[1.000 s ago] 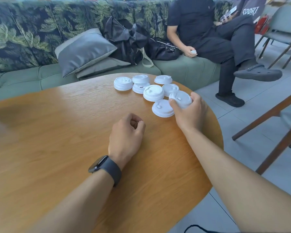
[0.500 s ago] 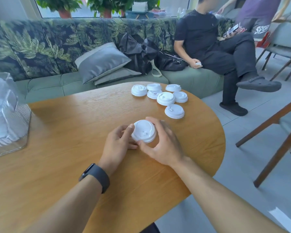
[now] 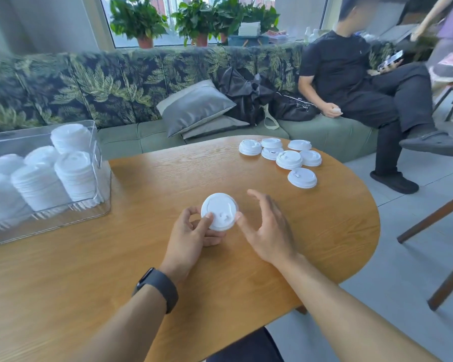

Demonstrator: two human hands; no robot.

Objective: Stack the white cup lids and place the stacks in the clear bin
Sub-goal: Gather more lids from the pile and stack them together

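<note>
Our left hand (image 3: 191,232) curls its fingers (image 3: 205,222) round a short lid stack (image 3: 219,211), thumb on its top, held above the table (image 3: 311,231) for carrying; it stands upright, top face up. Our right hand (image 3: 268,228) hangs open beside it, thumb just at the rim. Loose lids (image 3: 289,159) wait far right; the clear bin (image 3: 100,163), already stocked, sits left.

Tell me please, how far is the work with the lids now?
Done: several tall lid stacks stand in the clear bin. In hand: the left hand holds a lid; the right hand is open beside it. Left: seven loose lids lie on the table's far side.
</note>
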